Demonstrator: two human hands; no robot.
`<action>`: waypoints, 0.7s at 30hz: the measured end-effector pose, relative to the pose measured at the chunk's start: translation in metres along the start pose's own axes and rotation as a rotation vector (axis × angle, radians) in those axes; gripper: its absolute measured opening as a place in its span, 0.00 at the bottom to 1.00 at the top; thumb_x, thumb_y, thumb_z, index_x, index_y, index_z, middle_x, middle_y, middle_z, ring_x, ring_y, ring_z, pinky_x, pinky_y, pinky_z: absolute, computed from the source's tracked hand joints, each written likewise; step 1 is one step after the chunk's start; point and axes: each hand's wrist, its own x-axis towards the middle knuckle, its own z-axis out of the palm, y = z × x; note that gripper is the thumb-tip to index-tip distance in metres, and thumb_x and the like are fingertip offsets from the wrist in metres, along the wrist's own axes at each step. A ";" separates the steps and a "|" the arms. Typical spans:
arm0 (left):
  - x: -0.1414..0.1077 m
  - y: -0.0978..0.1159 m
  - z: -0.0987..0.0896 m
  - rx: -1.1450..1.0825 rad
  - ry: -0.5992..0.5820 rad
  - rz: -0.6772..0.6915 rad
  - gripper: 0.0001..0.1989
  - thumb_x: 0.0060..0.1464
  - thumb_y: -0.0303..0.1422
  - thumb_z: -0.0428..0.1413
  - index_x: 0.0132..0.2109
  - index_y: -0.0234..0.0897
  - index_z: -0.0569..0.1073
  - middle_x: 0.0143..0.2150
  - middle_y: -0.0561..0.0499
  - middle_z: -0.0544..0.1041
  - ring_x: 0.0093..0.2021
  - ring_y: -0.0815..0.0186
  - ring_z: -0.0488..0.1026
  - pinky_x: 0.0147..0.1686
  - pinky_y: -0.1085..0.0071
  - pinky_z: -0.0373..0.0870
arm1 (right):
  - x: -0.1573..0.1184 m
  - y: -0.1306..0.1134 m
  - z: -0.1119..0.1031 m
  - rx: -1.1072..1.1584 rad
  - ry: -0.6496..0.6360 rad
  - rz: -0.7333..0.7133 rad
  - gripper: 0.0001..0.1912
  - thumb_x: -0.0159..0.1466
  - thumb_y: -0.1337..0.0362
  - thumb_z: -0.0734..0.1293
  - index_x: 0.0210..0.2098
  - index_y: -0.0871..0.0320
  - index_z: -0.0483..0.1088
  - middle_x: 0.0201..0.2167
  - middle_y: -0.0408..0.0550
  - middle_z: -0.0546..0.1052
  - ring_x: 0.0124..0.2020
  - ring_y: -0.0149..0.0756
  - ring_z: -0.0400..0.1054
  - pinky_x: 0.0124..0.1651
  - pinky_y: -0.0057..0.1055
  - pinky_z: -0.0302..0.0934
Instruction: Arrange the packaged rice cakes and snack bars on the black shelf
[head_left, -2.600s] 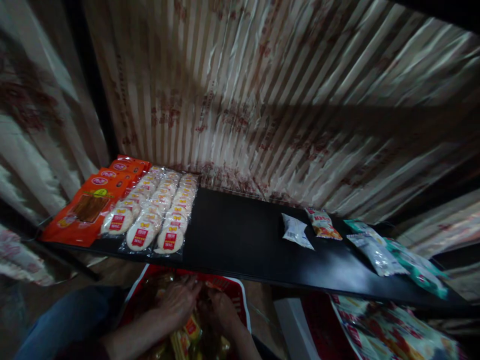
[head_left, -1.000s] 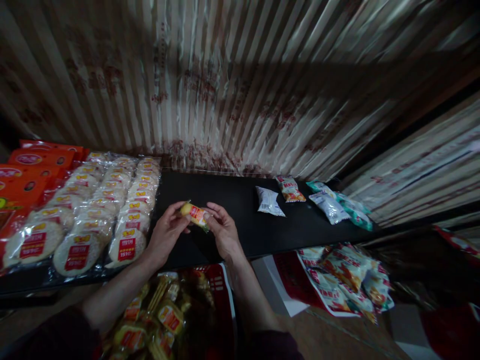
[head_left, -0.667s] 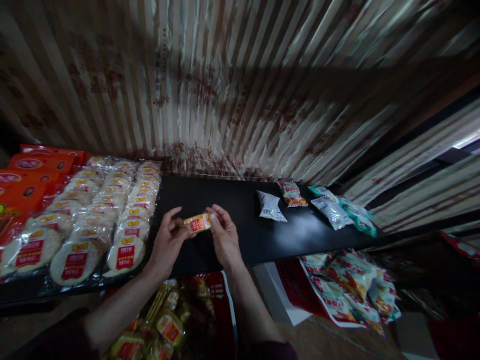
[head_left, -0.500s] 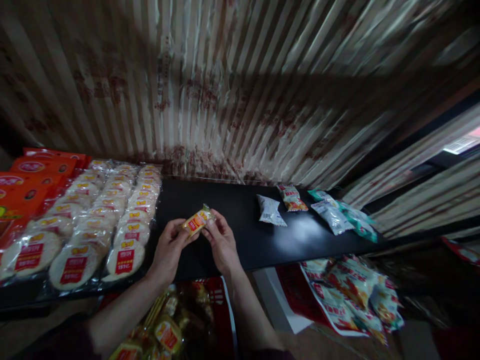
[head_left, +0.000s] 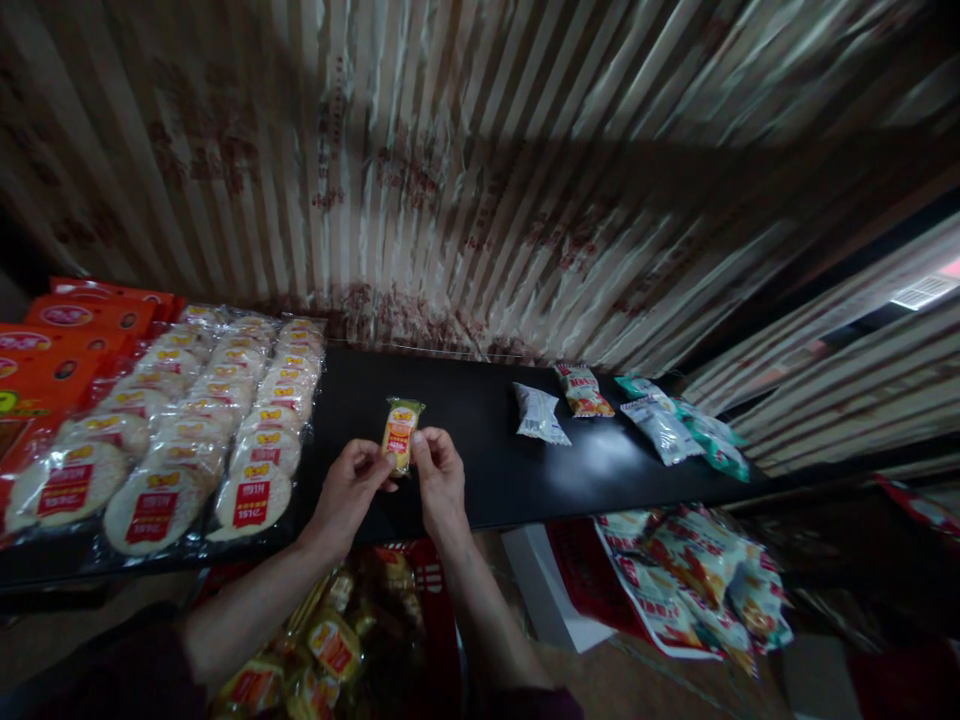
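A small yellow snack packet (head_left: 401, 436) with a red label stands nearly upright between my two hands, over the black shelf (head_left: 480, 440). My left hand (head_left: 352, 492) pinches its lower left edge. The fingers of my right hand (head_left: 441, 480) are closed on its right edge. To the left, overlapping rows of round rice cracker packets (head_left: 251, 498) lie on the shelf. Below my forearms, a red bag (head_left: 439, 600) holds several similar yellow packets (head_left: 334, 645).
Orange packages (head_left: 90, 312) lie at the far left. Further right on the shelf are a white packet (head_left: 540, 414), a red-and-white packet (head_left: 583, 390) and green packets (head_left: 712, 440). Larger snack bags (head_left: 694, 560) sit below the shelf edge. A striped curtain (head_left: 450, 180) hangs behind.
The yellow packet has turned from slanted to nearly upright, and both hands have shifted their hold on it. The camera view has moved slightly.
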 end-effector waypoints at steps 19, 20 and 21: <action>0.004 0.013 -0.005 -0.128 -0.021 -0.015 0.21 0.43 0.39 0.62 0.45 0.35 0.72 0.44 0.47 0.76 0.43 0.62 0.72 0.41 0.66 0.71 | -0.012 -0.005 0.009 -0.277 -0.121 -0.282 0.12 0.62 0.59 0.64 0.43 0.53 0.74 0.45 0.48 0.74 0.49 0.38 0.67 0.55 0.37 0.59; 0.005 0.013 -0.006 -0.146 -0.014 -0.022 0.21 0.43 0.38 0.62 0.45 0.34 0.72 0.44 0.46 0.76 0.42 0.62 0.73 0.40 0.66 0.71 | -0.013 -0.006 0.010 -0.290 -0.134 -0.301 0.12 0.63 0.60 0.63 0.43 0.53 0.74 0.46 0.48 0.74 0.50 0.38 0.66 0.55 0.37 0.59; 0.005 0.012 -0.006 -0.172 -0.009 -0.033 0.20 0.43 0.38 0.62 0.44 0.34 0.73 0.43 0.46 0.76 0.42 0.62 0.73 0.39 0.66 0.71 | -0.013 -0.006 0.011 -0.297 -0.145 -0.308 0.12 0.63 0.60 0.63 0.44 0.53 0.73 0.46 0.48 0.74 0.50 0.38 0.66 0.56 0.37 0.59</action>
